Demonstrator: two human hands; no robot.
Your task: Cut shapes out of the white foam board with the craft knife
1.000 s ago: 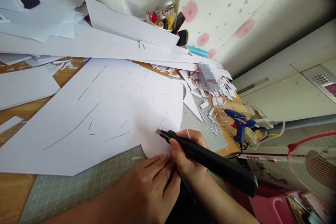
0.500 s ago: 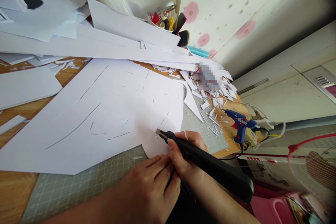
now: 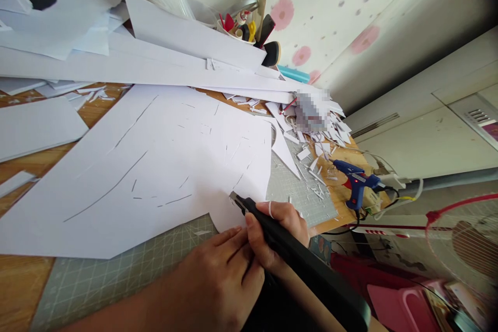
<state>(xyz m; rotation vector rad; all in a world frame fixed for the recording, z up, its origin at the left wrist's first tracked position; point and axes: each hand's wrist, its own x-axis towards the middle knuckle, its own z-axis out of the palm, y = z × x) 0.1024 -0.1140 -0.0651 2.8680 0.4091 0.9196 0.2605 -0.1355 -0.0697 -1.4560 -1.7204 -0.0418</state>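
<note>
White angular flat sheet with dark line marks (image 3: 163, 166) lies across brown wooden desk (image 3: 23, 277) ahead-left of right grip (image 3: 278, 228), long axis running leftward, that grip wrapped round long black cutter (image 3: 307, 262) and nearer sheet's middle than left grip (image 3: 229, 264), fingers outstretched.

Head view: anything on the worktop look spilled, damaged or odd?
Mildly: white offcuts lie strewn at odd angles over the right of the cutting mat and the wooden table. A blocky pixelated patch there hides whatever is behind it. The white sheet under the knife bears scattered dark lines; whether drawn or cut, I cannot tell.
</note>
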